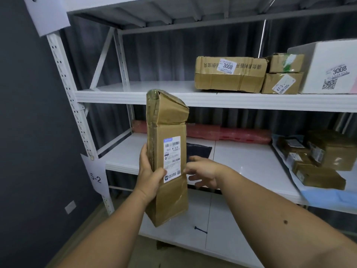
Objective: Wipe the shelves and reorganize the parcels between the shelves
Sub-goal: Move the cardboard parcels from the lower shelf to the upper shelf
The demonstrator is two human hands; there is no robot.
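Tall brown cardboard parcel (167, 157), taped and crumpled at its top, stands nearly upright in the air in front of the white metal shelving unit (193, 98), with a white shipping label (172, 158) facing the camera. The left hand (149, 175) grasps it along its left edge, thumb across the front just beside the label. The right hand (201, 174) is released, fingers spread loosely, close to the parcel's right edge; whether it touches cannot be told.

On the upper shelf, towards the right, a wide flat brown carton with a "3008" sticker (229, 74) lies beside two small brown boxes stacked one on the other (283, 74), and a large white box marked "3008" (330, 68) stands at the far right.

On the middle shelf (245, 159), a long red bubble-wrapped roll (228, 135) lies along the back, a dark flat pouch (197, 149) rests behind the held parcel, and several small taped brown parcels (316, 157) are clustered at the right. A paper tag reading "5-2" (96, 176) hangs on the left upright.
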